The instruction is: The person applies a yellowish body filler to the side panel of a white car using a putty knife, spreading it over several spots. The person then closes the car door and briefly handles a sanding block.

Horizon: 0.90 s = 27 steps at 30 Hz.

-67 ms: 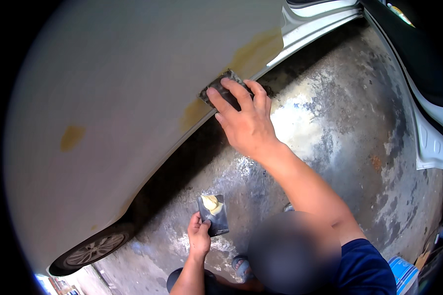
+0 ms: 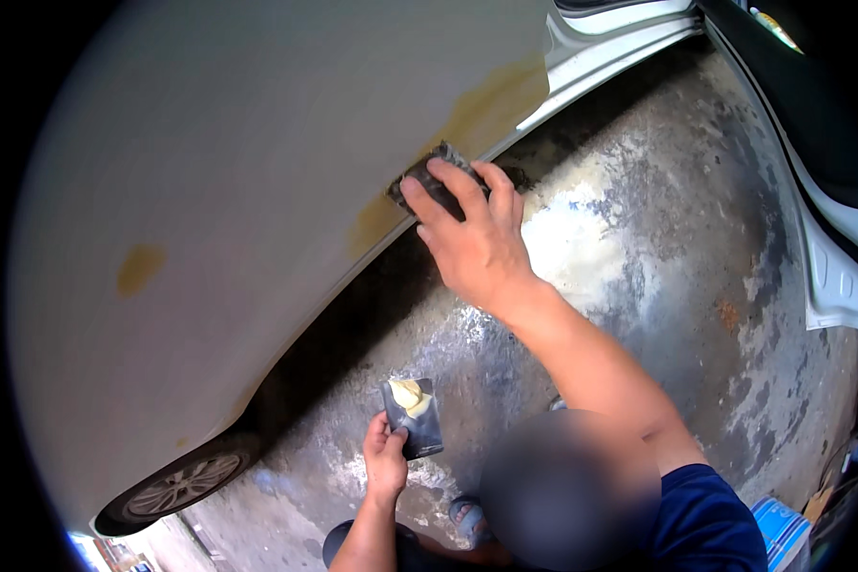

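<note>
My right hand (image 2: 481,243) presses a dark, square putty spreader (image 2: 437,195) against the lower edge of a light grey car panel (image 2: 286,143), fingers spread over its back. Yellow-brown filler patches show on the panel: one large patch (image 2: 500,105) above and right of the spreader, another small one (image 2: 141,269) at far left. Lower down, my left hand (image 2: 387,456) grips a dark flat plate (image 2: 424,440) by its left edge, thumb on top. On the plate sits a mound of pale yellow putty (image 2: 410,398).
A car wheel (image 2: 181,484) is at the lower left. An open car door (image 2: 820,191) stands at the right, beside a white sill (image 2: 610,71). The concrete floor (image 2: 677,286) is stained. A blue and white container (image 2: 782,532) sits at the lower right.
My right hand and the spreader have shifted slightly down along the panel, toward its lower edge. My left hand and the plate stay put.
</note>
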### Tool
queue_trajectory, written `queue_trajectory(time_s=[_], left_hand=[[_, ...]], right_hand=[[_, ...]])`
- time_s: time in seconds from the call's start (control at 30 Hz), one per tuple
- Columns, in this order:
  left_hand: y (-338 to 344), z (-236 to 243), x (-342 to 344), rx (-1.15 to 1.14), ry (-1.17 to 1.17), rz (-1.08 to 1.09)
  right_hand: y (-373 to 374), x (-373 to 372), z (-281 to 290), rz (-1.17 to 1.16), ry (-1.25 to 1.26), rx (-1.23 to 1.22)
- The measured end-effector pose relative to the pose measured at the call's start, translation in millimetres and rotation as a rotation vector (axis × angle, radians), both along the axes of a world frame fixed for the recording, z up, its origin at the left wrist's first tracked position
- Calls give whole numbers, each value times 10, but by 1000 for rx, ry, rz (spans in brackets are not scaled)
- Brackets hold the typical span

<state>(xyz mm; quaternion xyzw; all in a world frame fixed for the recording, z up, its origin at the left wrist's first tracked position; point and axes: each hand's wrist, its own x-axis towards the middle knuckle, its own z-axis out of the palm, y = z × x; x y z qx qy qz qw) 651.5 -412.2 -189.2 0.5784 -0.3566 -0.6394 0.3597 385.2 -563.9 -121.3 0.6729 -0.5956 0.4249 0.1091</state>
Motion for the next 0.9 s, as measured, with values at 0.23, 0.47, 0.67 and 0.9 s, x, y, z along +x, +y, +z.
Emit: queue_trajectory(time_s=[0.23, 0.47, 0.67, 0.9], left_hand=[[-36, -89, 22, -3, -12, -34], [-58, -44, -18, 18, -61, -46], [-81, -61, -73, 23, -13, -39], [-137, -52, -151, -5, 9, -73]], right_hand=[[145, -100, -71, -24, 9, 71], [-130, -306, 110, -11, 14, -63], [4, -274, -189, -2, 23, 81], [39, -466, 247, 1, 47, -28]])
